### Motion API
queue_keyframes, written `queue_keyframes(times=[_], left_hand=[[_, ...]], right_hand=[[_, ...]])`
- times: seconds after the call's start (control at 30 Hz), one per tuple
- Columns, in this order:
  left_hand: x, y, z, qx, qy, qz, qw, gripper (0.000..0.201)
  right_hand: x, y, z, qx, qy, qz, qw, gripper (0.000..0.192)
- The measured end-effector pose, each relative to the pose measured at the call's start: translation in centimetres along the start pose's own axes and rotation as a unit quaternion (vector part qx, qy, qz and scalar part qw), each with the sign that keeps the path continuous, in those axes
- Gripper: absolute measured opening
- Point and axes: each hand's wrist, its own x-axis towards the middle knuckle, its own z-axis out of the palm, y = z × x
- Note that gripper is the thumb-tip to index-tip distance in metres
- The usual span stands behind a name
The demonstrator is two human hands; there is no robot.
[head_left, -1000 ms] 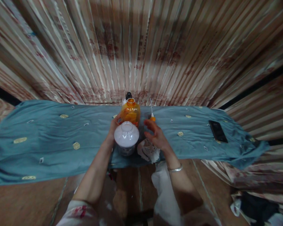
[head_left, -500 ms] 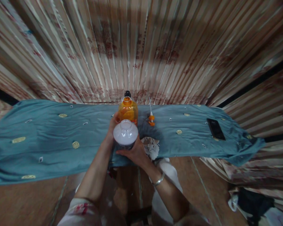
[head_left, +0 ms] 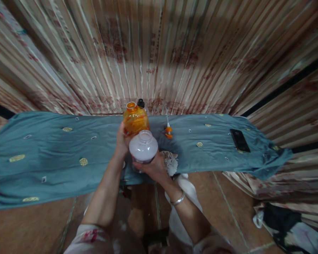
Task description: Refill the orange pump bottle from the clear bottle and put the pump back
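Left hand (head_left: 121,138): closed around the side of the orange bottle (head_left: 135,120), which is uncapped and held just behind the white jar.
Right hand (head_left: 153,167): wrapped under the white jar (head_left: 143,146), held at the front edge of the bench (head_left: 42,158).
Nearby: orange cap (head_left: 169,131), crumpled cloth (head_left: 171,162), black phone (head_left: 239,140).
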Motion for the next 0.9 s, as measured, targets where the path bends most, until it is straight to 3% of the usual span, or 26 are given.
queue_keyframes(times=[0.17,0.33,0.57,0.73,0.9], left_hand=[[-1.0,1.4,-0.1,0.003,0.022,-0.027,0.999,0.079],[-2.7,2.2,1.1,0.003,0.014,-0.046,0.999,0.072],[-6.6,3.2,3.2,-0.025,-0.062,-0.084,0.994,0.067],[-8.5,2.5,3.7,-0.017,-0.107,-0.093,0.99,0.077],[-9.3,1.7,3.9,-0.012,-0.122,-0.098,0.988,0.085]], right_hand=[[-1.4,-2.6,-3.3,0.036,0.002,-0.045,0.998,0.053],[-3.2,-4.4,-7.9,0.026,0.063,-0.037,0.997,0.048],[-5.2,-4.1,-13.0,-0.011,0.158,-0.002,0.987,0.052],[-6.5,-3.8,-15.1,-0.048,0.212,0.026,0.976,0.055],[-7.4,-3.7,-15.6,-0.054,0.236,0.028,0.97,0.062]])
